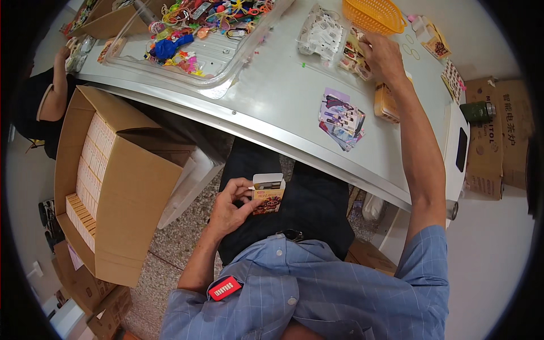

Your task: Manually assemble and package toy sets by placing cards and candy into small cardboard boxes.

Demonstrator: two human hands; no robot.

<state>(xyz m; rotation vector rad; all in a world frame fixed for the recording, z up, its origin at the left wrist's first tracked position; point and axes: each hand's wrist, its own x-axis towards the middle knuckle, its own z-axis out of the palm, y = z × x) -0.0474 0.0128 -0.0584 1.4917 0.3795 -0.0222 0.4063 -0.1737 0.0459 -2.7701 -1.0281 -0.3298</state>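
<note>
1. Small box: yellow, with a red-and-brown picture — its raised flap white.
2. Shirt: blue, crossed by thin pale lines in a check.
3. Tag: red, white lettering.
4. Trousers: black.
5. Basket: orange-yellow, patterned with holes.
6. Cards: purple, lilac and blue prints.
7. Tabletop: pale grey.
8. Floor: grey — speckled all over.
9. Large carton: plain brown.
10. Flask: dark green.

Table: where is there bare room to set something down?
Bare: the table between the clear plastic bin and spread cards; also nearer, between the cards and right forearm. Crowded: around the right hand, with white packets, orange basket and yellow container.
</note>
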